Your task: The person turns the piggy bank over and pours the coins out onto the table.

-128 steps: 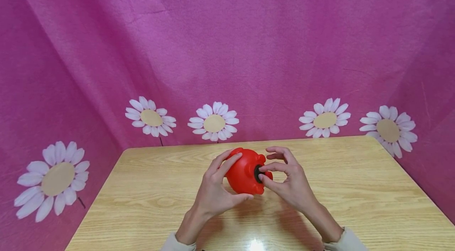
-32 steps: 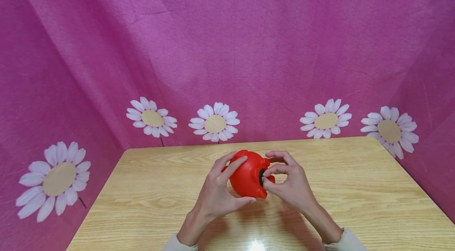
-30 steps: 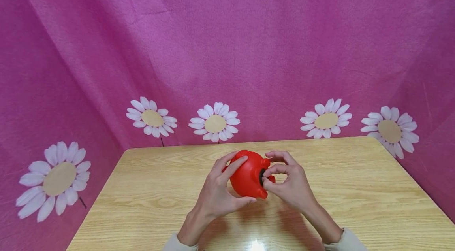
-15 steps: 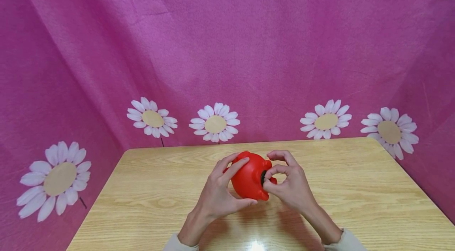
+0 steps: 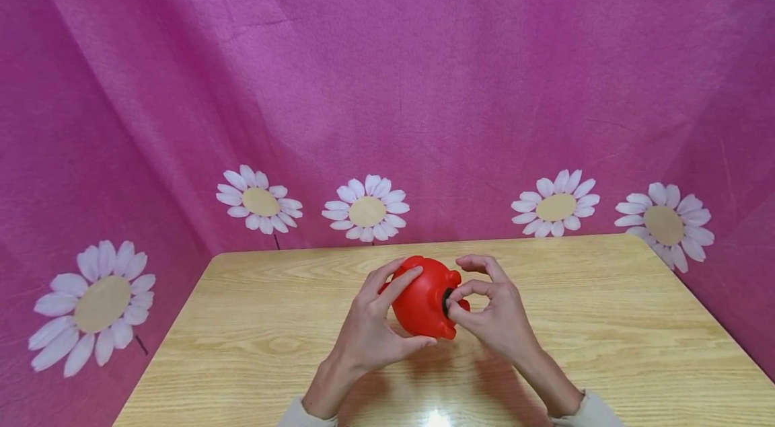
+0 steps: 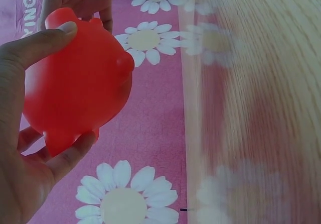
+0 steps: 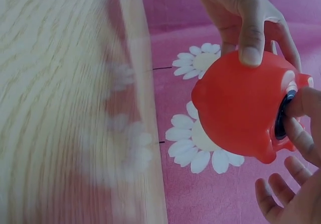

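Note:
A shiny red piggy bank (image 5: pixel 418 299) is held on its side above the table, its stubby feet and black bottom plug (image 5: pixel 447 301) facing right. My left hand (image 5: pixel 371 326) grips its rounded body, fingers over the far side and thumb along the near side. In the left wrist view the piggy bank (image 6: pixel 83 78) shows smooth red sides between thumb and fingers. My right hand (image 5: pixel 499 309) pinches at the plug with thumb and index finger, the other fingers raised. Seen from the right wrist, the plug (image 7: pixel 282 117) sits in the round opening, partly hidden by the fingertips.
The light wooden table (image 5: pixel 260 319) lies under both hands, with reflections on its glossy top. A pink cloth (image 5: pixel 393 91) printed with white daisies hangs behind the table and along its sides.
Since the oldest frame the piggy bank has shifted slightly right and turned its bottom farther right. My right thumb and index finger have come closer together at the plug. Lately little has moved.

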A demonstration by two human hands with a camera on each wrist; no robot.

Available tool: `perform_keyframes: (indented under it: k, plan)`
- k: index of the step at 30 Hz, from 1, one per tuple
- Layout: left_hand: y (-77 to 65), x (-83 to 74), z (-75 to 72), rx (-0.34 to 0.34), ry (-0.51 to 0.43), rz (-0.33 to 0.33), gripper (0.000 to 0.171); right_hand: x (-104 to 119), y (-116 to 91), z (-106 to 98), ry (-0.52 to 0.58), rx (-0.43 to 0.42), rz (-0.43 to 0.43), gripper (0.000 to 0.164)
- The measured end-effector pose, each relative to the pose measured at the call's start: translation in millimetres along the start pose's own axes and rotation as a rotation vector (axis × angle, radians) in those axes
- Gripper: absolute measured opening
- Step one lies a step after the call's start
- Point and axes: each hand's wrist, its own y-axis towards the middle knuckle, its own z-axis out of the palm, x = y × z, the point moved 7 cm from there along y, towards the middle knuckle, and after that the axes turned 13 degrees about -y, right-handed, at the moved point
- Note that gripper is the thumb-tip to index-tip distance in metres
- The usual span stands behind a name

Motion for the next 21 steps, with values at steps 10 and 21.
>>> perform_keyframes:
  k: [10, 21]
  plan:
    - [-0.6, 0.4, 1.5, -0.001, -0.008, -0.001, 0.094, 0.7, -1.1, 1.8, -0.014, -0.011, 0.05, 0.028]
    - [-0.8, 2.7, -1.8, -0.013, -0.042, -0.016, 0.092, 5.3, -1.5, -0.6, -0.044, -0.051, -0.074, 0.033]
